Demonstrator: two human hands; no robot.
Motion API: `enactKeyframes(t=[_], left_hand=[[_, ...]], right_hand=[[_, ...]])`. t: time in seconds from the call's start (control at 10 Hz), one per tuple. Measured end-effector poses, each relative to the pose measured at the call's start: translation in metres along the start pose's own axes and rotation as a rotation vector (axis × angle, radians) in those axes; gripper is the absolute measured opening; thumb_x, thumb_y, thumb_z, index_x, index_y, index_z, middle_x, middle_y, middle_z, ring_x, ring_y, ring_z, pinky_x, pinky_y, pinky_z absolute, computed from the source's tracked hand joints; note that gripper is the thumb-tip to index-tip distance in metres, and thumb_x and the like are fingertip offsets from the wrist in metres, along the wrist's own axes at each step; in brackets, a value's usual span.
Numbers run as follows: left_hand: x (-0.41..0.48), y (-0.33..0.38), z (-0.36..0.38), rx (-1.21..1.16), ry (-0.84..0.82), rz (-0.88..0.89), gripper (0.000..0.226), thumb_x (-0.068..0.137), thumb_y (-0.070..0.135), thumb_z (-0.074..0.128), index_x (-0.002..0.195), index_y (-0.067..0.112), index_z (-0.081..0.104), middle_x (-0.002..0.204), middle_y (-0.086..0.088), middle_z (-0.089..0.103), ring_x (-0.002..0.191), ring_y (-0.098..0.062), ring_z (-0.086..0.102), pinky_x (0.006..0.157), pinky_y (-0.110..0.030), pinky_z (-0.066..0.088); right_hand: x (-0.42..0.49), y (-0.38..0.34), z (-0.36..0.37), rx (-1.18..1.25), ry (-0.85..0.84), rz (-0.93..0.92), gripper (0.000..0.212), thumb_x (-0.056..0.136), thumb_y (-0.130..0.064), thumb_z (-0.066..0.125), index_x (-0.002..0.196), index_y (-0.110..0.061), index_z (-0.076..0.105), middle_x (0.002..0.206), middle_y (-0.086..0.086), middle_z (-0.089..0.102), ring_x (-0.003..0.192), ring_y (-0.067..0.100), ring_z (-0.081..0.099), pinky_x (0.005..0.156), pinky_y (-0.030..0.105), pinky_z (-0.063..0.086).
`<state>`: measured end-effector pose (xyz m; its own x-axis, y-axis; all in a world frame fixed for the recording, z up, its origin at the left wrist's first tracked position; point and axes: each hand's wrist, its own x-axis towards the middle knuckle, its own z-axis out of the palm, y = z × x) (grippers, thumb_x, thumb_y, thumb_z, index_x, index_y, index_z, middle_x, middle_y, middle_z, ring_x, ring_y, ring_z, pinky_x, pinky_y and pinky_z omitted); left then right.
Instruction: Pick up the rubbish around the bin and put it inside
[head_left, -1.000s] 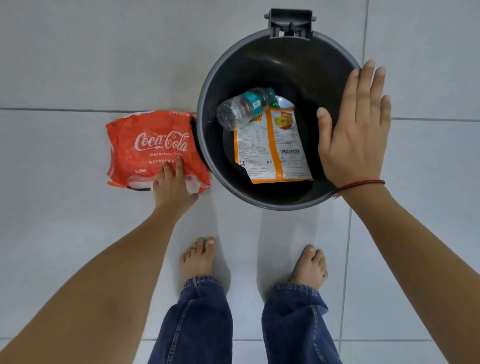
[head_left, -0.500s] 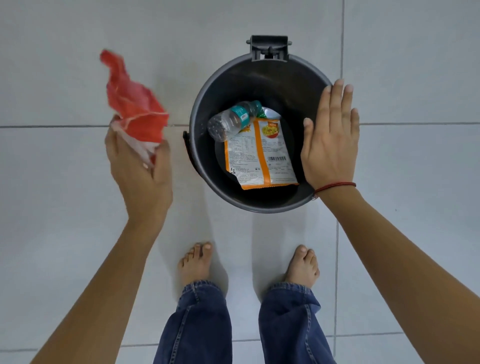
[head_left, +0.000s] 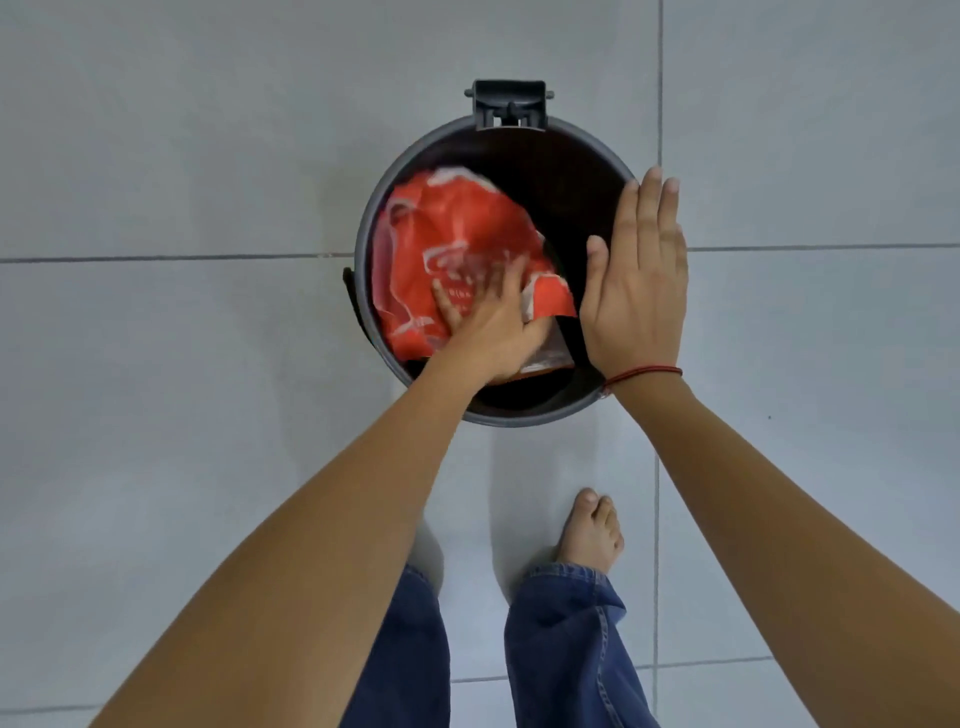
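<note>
A round dark grey bin (head_left: 519, 419) stands open on the tiled floor. A crumpled red Coca-Cola wrapper (head_left: 457, 234) fills the left half of its opening, blurred by motion. My left hand (head_left: 493, 327) is inside the rim, fingers laid over the wrapper's lower edge and gripping it. My right hand (head_left: 639, 291) is flat with fingers together against the bin's right rim, holding nothing. Just a corner of an orange-edged packet (head_left: 550, 364) shows under the wrapper; the rest of the bin's contents are hidden.
The bin's black lid hinge (head_left: 509, 104) sticks out at its far side. My bare foot (head_left: 592, 535) and blue jeans legs (head_left: 566, 649) stand just in front of the bin. Pale grey floor tiles (head_left: 182, 364) surround it, with no rubbish visible on them.
My left hand lifted the red wrapper off the floor left of the bin and swung it right, down into the bin's opening. The bottle and packet are now covered. My right hand stayed at the rim.
</note>
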<state>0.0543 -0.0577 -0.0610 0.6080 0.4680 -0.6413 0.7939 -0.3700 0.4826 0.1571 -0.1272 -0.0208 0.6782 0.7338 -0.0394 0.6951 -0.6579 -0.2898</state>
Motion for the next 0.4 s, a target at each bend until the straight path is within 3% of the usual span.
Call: enactKeyframes(t=[0.1,0.2,0.3,0.4], left_hand=[[0.025,0.003,0.021,-0.025,-0.193,0.038,0.077,0.097,0.05,0.034,0.15,0.031,-0.019,0.162,-0.002,-0.018,0.148,-0.02,-0.023,0.108,-0.067,-0.018],[0.029,0.009,0.021,-0.001,-0.302,0.056,0.081,0.095,0.05,0.038,0.15,0.031,-0.019,0.16,-0.004,-0.025,0.146,-0.022,-0.028,0.107,-0.069,-0.016],[0.005,0.011,0.003,-0.008,-0.268,0.073,0.087,0.093,0.047,0.049,0.153,0.026,-0.01,0.164,-0.004,-0.01,0.151,-0.024,-0.012,0.114,-0.066,-0.001],[-0.034,0.014,-0.027,-0.061,0.015,0.209,0.07,0.097,0.034,0.05,0.154,0.014,0.014,0.161,-0.01,0.02,0.15,-0.025,0.017,0.121,-0.052,0.019]], right_hand=[[0.0,0.0,0.001,0.003,0.007,0.003,0.052,0.102,-0.026,0.028,0.147,-0.001,0.019,0.157,0.017,0.018,0.147,0.03,0.012,0.119,0.043,0.018],[0.0,0.001,0.001,-0.008,0.011,0.008,0.053,0.102,-0.027,0.028,0.146,-0.001,0.019,0.157,0.018,0.02,0.146,0.031,0.014,0.118,0.043,0.018],[-0.001,-0.003,-0.007,-0.014,-0.051,0.032,0.053,0.102,-0.027,0.029,0.147,-0.001,0.017,0.157,0.018,0.017,0.147,0.03,0.012,0.12,0.044,0.016],[0.002,-0.012,-0.024,-0.006,-0.2,0.034,0.054,0.103,-0.026,0.027,0.148,-0.002,0.012,0.159,0.017,0.01,0.147,0.028,0.006,0.12,0.046,0.013]])
